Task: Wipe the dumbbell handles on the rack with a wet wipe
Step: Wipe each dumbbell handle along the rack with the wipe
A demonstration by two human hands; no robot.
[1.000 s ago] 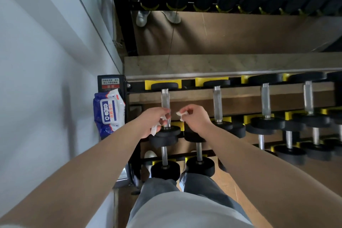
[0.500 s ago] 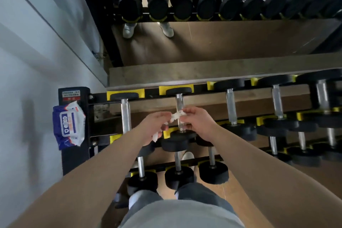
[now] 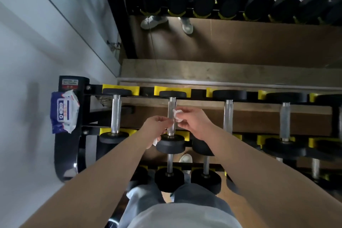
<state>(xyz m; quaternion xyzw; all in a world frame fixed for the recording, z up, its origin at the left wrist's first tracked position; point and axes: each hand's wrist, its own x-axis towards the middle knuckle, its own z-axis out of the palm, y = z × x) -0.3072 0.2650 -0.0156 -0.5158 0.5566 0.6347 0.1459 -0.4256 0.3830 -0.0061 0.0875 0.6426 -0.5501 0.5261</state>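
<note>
— Where is the wet wipe?
— The wet wipe [image 3: 177, 116] is at the top row of the rack [image 3: 84, 87], against the handle [image 3: 171, 106] of the second dumbbell [image 3: 171, 144] from the left. It is thin, white and crumpled. Most of it is bunched just right of the bar, and a loose tail hangs below the left hand [image 3: 156, 126].
— And the fingers?
— The left hand and the right hand [image 3: 196, 124] sit on either side of the bar. Their fingers are curled narrow, and each hand pinches part of the wipe. I cannot tell whether the wipe wraps the bar.
— What is the handle like?
— It is a straight, bright steel cylinder with a fine knurled grain. It runs between two round, matte black discs [image 3: 172, 94], which rest in yellow cradles [image 3: 136, 89].
— Anything beside it?
— A soft blue and white pack of wipes [image 3: 63, 113] sits against the rack's black left end, next to the pale smooth wall [image 3: 27, 61].
</note>
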